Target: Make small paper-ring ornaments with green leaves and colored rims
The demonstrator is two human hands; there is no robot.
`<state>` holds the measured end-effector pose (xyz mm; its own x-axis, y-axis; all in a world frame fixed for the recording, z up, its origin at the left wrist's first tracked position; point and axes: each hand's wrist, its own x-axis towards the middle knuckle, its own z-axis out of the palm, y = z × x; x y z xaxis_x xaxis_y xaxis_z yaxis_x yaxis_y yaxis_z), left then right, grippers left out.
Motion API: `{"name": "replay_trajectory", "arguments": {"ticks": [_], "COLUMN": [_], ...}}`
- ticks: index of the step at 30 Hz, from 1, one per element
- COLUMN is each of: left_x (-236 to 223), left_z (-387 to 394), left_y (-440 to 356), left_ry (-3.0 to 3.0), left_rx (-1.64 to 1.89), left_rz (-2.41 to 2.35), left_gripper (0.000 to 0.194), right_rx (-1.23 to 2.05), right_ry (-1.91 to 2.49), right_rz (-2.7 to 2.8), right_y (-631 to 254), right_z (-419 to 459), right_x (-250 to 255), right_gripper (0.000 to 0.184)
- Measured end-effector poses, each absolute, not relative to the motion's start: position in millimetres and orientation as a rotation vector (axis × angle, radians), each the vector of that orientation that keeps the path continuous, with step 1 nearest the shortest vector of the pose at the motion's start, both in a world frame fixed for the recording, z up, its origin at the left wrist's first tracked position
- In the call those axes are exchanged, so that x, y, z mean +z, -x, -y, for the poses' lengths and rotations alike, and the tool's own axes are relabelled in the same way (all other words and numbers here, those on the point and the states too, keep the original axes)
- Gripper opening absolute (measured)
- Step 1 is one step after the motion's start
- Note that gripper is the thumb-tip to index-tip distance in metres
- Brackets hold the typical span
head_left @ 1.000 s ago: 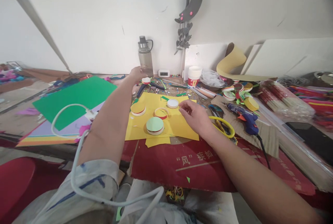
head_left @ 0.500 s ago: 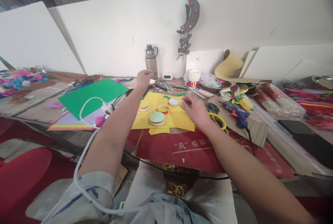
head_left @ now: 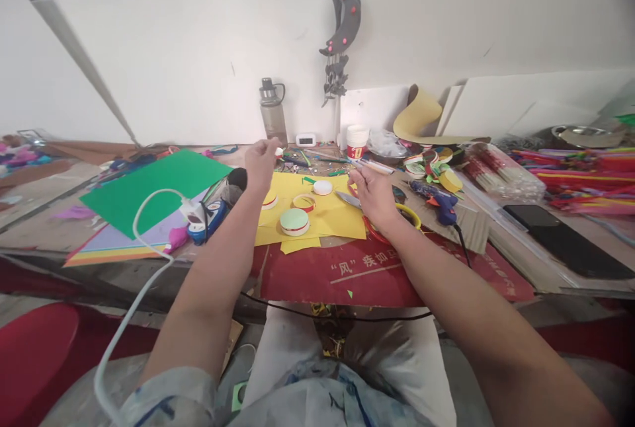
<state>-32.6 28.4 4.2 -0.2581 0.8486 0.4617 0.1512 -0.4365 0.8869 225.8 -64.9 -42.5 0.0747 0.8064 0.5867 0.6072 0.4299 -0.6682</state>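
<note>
My left hand (head_left: 260,164) is raised over the back left edge of the yellow paper (head_left: 342,221), its fingers curled together. Just beside the fingertips sits a small white and red disc (head_left: 279,153); whether I touch it is unclear. My right hand (head_left: 376,197) is closed above the paper's right side, with its fingertips partly hidden and their contents not clear. A grey pointed blade (head_left: 348,199) sticks out left from beneath that hand. Between my hands lie a green-topped round box (head_left: 294,221), a yellow ring (head_left: 303,202), a white disc (head_left: 323,187) and a yellow-topped disc (head_left: 270,199).
Right of my hand are a yellow loop (head_left: 411,217), a blue glue gun (head_left: 443,207) and a black phone (head_left: 568,240). A bottle (head_left: 273,116) and a paper cup (head_left: 357,141) stand behind. Green paper (head_left: 153,189) and a white cable (head_left: 136,305) lie left.
The view has shifted slightly. My left hand has come down a little beside the small disc. The fingers of my right hand have drawn closer together, and the grey blade now shows beneath them.
</note>
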Motion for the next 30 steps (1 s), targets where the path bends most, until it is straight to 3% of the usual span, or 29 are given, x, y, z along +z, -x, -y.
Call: {"name": "replay_trajectory", "arguments": {"ticks": [3,8,11,15,17,23,27,30], "left_x": [9,16,15,13,14,12,2,-5], "left_z": [-30,-31,-32,-31,-29,-24,-23,-23], "left_y": [49,57,56,54,51,42,35,31], "left_ry": [-1.372,-1.038,-0.978,-0.997,-1.04,-1.204,-1.356,-1.459], "left_rx": [2.041,2.229,2.28,2.223,2.184,2.101,1.734,1.492], "left_rz": [-1.091,-0.931,-1.006,-1.042,-1.007,-0.99,-0.882,-0.91], "left_gripper": [0.041,0.044,0.041,0.047,0.049,0.059,0.071,0.071], "right_rx": [0.236,0.185,0.156,0.111,0.11,0.132,0.094,0.065], "right_ry": [1.273,1.244,1.239,1.243,1.237,1.258,1.28,1.283], "right_rz": [1.672,1.708,1.709,1.623,1.564,1.462,1.565,1.657], "right_y": [-227,-229,-228,-226,-227,-236,-238,-238], "right_z": [68,72,73,72,71,67,65,60], "right_x": [-42,-39,-39,-41,-41,-42,-45,-50], "right_gripper": [0.051,0.051,0.045,0.023,0.023,0.046,0.071,0.077]}}
